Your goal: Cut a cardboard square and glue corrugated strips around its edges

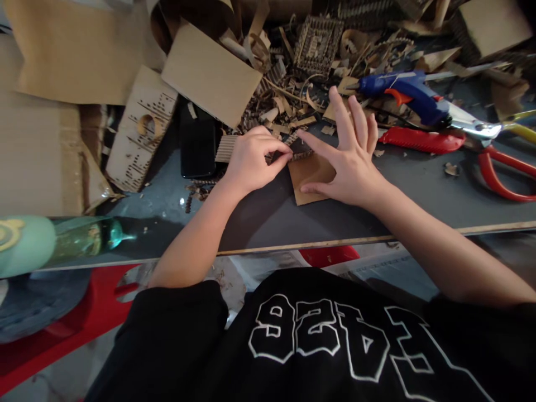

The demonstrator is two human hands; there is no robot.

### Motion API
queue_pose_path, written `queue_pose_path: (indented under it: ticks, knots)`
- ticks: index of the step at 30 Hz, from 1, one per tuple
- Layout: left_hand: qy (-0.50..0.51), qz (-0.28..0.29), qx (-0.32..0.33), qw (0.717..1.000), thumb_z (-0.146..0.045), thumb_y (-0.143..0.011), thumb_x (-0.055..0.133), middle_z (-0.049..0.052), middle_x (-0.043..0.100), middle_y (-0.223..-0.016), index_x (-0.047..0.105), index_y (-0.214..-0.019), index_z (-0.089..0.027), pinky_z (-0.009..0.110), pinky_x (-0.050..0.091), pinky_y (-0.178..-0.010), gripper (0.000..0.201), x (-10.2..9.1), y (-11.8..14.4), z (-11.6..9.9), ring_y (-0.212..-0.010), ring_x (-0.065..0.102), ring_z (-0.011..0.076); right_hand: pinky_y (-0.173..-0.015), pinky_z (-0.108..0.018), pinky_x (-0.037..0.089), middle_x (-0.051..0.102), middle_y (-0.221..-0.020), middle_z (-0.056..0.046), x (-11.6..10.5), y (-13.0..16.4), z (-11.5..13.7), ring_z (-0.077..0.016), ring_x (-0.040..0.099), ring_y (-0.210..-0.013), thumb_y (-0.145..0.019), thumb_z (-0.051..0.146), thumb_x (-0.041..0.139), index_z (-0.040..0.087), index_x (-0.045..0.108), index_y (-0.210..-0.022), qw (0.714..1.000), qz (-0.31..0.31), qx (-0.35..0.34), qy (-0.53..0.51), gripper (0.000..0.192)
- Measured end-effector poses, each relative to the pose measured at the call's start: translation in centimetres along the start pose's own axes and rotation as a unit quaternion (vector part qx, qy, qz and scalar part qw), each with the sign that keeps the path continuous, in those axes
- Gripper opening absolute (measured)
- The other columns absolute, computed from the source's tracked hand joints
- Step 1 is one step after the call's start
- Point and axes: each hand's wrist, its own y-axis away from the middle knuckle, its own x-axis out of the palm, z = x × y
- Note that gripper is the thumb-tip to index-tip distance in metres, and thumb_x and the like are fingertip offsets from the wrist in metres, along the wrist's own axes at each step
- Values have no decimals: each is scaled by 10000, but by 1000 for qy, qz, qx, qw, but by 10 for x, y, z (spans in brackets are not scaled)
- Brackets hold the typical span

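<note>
My left hand (250,159) is closed, thumb and forefinger pinching the end of a thin corrugated cardboard strip (302,155). That strip lies along the upper edge of a small brown cardboard square (309,177) on the table. My right hand (354,159) is spread over the square, its thumb resting on the cardboard and its other fingers stretched out and apart. Between the two hands another short corrugated piece (292,138) shows. Partly under my left hand is a ribbed piece of corrugated cardboard (225,148).
Cardboard scraps (285,106) cover the back. To the right lie a blue glue gun (412,95), a red-handled cutter (422,139) and red-handled scissors (488,173). On the left are a black phone (196,146), a slotted cardboard panel (140,131) and a green bottle (29,245).
</note>
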Motion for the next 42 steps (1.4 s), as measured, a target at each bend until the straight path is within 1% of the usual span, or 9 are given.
queue_pose_path:
  ticks: [6,9,12,17,21,25,34,38,42]
  knots:
    - [7,12,13,1000,-294,-887,630,17,776,-851,794,-887,-212,360,567,-857,183,-3,-1,2,-871,688,195,-1183,-780,64,276,-1657,28,-1,0,2,-492,74,-1551,-725,561,802,450,603,-1389,1000,-6,1,7,702]
    - [17,23,19,999,-302,-890,638,14,774,-845,790,-883,-215,372,562,-879,175,-2,-2,6,-866,685,193,-1173,-801,92,261,-1664,24,-1,0,3,-501,130,-1539,-755,584,777,415,667,-1330,1000,-12,0,9,609]
    - [23,30,22,999,-308,-887,655,13,765,-827,789,-880,-215,378,556,-876,163,-1,-3,9,-858,682,196,-1168,-813,107,319,-1641,4,-1,0,2,-496,163,-1532,-777,594,758,396,694,-1302,1000,-15,-7,5,564]
    - [29,36,-11,999,-327,-882,666,29,740,-828,800,-902,-208,353,553,-817,181,-1,-2,9,-760,653,169,-1163,-820,84,356,-1621,7,0,0,1,-487,141,-1541,-778,585,763,419,669,-1324,1000,-8,-6,-6,579]
    - [39,35,-22,998,-347,-895,666,24,726,-805,806,-892,-205,340,554,-801,199,-1,-2,9,-693,626,143,-1154,-827,59,285,-1654,14,1,0,1,-501,123,-1540,-776,581,765,417,649,-1350,1000,5,-1,-4,607]
    - [47,29,-11,998,-350,-898,677,21,731,-794,810,-896,-205,334,555,-779,197,0,-1,10,-724,646,153,-1157,-820,30,136,-1696,53,-2,-1,2,-526,45,-1542,-781,565,756,406,617,-1394,999,35,4,18,648]
    - [40,24,33,998,-304,-896,677,14,785,-838,813,-893,-217,353,568,-789,162,1,-1,11,-825,695,191,-1148,-827,48,35,-1702,89,-9,-3,1,-534,-57,-1538,-784,533,741,409,438,-1539,990,119,-1,82,824]
    - [42,26,38,998,-303,-904,678,16,793,-866,807,-895,-211,373,577,-824,158,1,-1,13,-853,701,199,-1147,-826,64,32,-1706,70,-9,-3,2,-535,-24,-1539,-786,530,739,396,464,-1527,992,107,1,61,801]
    - [45,32,36,998,-320,-916,676,19,791,-877,801,-896,-208,398,576,-872,169,1,-1,13,-869,703,204,-1165,-807,61,100,-1702,53,-10,-2,6,-512,2,-1549,-796,550,727,402,527,-1480,995,94,8,44,728]
